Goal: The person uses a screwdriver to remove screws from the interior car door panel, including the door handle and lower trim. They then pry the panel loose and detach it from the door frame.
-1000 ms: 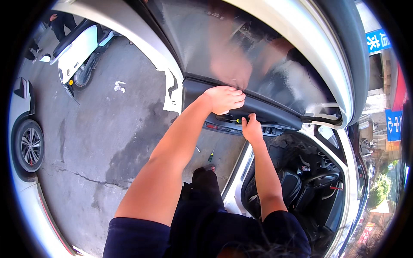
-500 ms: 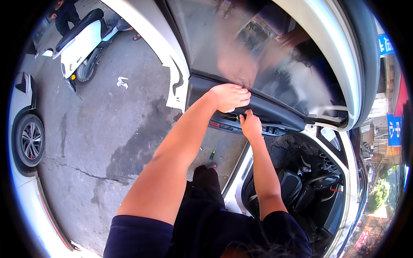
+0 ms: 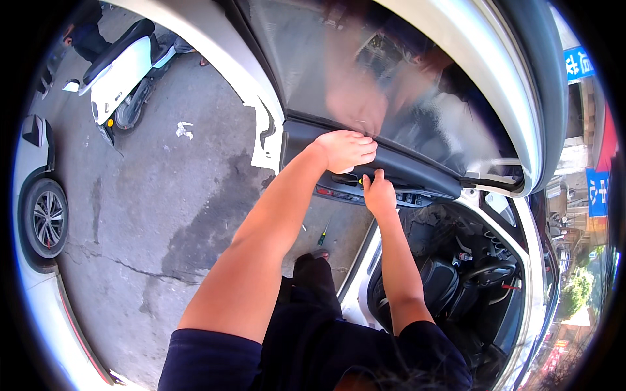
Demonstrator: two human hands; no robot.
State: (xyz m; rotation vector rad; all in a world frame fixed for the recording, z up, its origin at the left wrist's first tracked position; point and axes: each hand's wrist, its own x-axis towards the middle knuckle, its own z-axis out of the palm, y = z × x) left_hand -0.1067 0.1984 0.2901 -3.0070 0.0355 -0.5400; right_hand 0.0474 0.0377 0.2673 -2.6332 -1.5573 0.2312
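Note:
An open car door, with its black inner trim panel below the dark window glass, is in front of me. My left hand lies on the upper part of this panel, fingers together and bent over the trim by the glass. Just below and to the right, my right hand is closed around a small tool with a yellow-and-black handle. Mostly hidden by my fingers, the tool sits at the inner door handle recess; its tip does not show. Window switches are right of that hand.
A screwdriver lies on the concrete near my shoe. To the right are the car's seat and steering wheel. A white scooter, a person and another white car's wheel are at left.
The view has shifted slightly. Both hands stay at nearly the same spots on the door panel, and the right keeps its hold on the tool.

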